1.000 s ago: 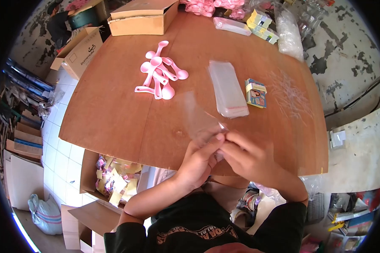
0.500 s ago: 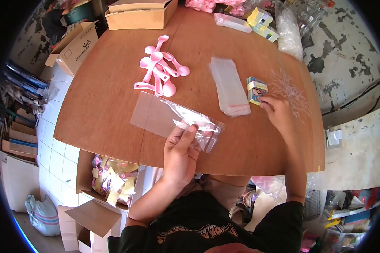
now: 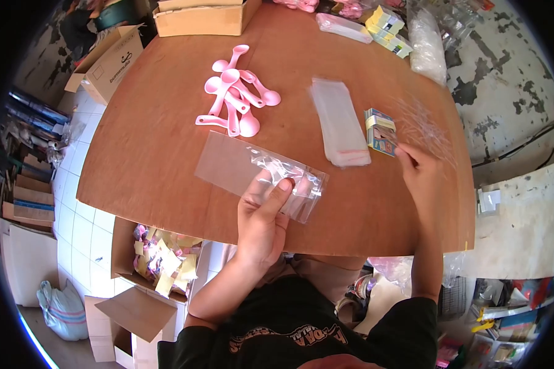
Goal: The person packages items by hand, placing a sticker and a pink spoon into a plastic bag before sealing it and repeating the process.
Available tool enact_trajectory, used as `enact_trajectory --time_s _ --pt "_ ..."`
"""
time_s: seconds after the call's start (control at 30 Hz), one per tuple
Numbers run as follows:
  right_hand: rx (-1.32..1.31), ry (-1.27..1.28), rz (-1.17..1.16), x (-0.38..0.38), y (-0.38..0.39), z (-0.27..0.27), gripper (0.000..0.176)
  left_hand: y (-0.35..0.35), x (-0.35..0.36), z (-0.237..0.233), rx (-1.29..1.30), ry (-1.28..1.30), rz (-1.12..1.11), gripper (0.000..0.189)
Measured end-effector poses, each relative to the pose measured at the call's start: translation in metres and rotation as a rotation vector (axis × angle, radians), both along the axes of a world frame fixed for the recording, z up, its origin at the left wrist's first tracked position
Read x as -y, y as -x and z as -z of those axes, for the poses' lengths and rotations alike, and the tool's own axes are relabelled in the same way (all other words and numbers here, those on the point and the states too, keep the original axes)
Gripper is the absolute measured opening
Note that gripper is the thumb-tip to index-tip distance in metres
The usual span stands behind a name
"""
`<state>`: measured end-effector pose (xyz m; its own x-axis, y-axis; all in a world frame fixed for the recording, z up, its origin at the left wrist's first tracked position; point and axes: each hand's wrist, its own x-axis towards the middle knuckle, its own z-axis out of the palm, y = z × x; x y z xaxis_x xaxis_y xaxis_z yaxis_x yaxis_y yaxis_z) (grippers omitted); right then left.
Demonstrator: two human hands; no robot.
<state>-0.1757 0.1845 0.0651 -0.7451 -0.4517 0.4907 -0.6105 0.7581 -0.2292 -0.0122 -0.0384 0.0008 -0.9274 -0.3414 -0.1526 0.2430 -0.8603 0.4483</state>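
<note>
My left hand (image 3: 266, 215) is closed on a clear plastic bag (image 3: 224, 163), thumb on top, holding it above the front of the table. My right hand (image 3: 420, 172) is closed in a pinch at the lower right corner of a small stack of printed cards (image 3: 381, 131); whatever lies between its fingertips is hidden. Left of the cards lies a pile of flat clear bags (image 3: 340, 123), with a reddish strip near its front end. A heap of pink plastic scoops (image 3: 231, 92) lies beyond the held bag.
Thin clear strips (image 3: 428, 129) lie scattered at the right. Along the far side are a cardboard box (image 3: 200, 19), a bundle of bags (image 3: 345, 28) and more card stacks (image 3: 388, 31). Below the front left edge, an open carton (image 3: 124, 249) holds packed pieces.
My right hand has drawn slightly right and toward me, from over the card stack to its corner, uncovering more of the top. My left hand still holds the bag. The view has shifted slightly.
</note>
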Motion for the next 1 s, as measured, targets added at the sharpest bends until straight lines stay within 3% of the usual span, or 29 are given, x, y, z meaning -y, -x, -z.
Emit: enact_trajectory --time_s 0.07,0.13,0.17,0.27,0.33,0.4,0.47,0.53,0.73,1.0 --pt "0.119 0.049 0.095 0.0 -0.019 -0.001 0.018 0.001 0.003 -0.001 0.001 -0.008 -0.037 0.025" --pt "0.288 0.531 0.084 -0.006 -0.038 0.01 0.02 0.001 0.005 -0.003 -0.002 -0.012 -0.072 0.025" --pt "0.294 0.532 0.081 -0.005 -0.051 0.012 0.02 0.002 0.006 -0.003 0.003 -0.01 -0.076 0.025" --pt "0.448 0.757 -0.102 0.005 -0.089 0.023 0.024 0.005 0.005 -0.001 -0.031 -0.025 -0.076 0.031" --pt "0.608 1.109 -0.288 0.002 -0.099 0.05 0.023 0.007 0.004 -0.001 0.0 0.002 -0.084 0.038" --pt "0.61 1.136 -0.185 0.008 -0.108 0.059 0.021 0.009 0.002 -0.001 0.015 0.01 -0.089 0.04" --pt "0.408 1.125 -0.017 0.031 -0.116 0.062 0.019 0.009 0.0 0.0 0.03 0.016 -0.099 0.043" --pt "0.393 1.229 -0.036 0.048 -0.12 0.066 0.017 0.008 -0.001 0.001 0.048 0.041 -0.097 0.035" --pt "0.436 1.259 -0.079 0.065 -0.132 0.071 0.019 0.007 -0.002 -0.002 0.015 0.013 -0.093 0.039" --pt "0.371 1.103 -0.14 0.076 -0.147 0.077 0.017 0.008 -0.003 -0.004 0.012 0.007 -0.085 0.034"
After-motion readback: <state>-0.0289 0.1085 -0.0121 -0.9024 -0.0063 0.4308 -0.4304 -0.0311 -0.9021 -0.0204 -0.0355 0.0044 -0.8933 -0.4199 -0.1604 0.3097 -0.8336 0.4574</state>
